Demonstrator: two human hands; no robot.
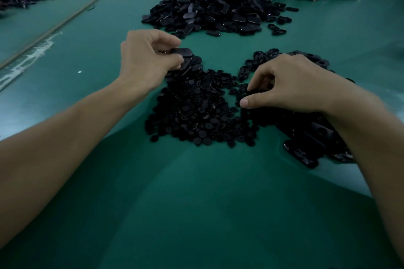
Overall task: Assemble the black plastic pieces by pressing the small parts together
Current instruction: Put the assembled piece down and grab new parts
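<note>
The left hand pinches a black oval piece between thumb and fingers, at 11 o'clock of the small round parts heaped on the green tabletop. The right hand curls its fingers onto that heap's 3 o'clock edge; whether it grips a part cannot be told. A larger heap of oval pieces lies at 12 o'clock.

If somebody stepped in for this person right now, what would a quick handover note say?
Left hand: pinches a black oval piece.
Right hand: fingers curled down into the small round parts; whether it holds one is unclear.
More oval pieces lie at the near right; a big heap sits farther back on the green table.
Done: no pressed pair visible in hand.
Left: pick a small part, press it into the oval piece, repeat.
</note>
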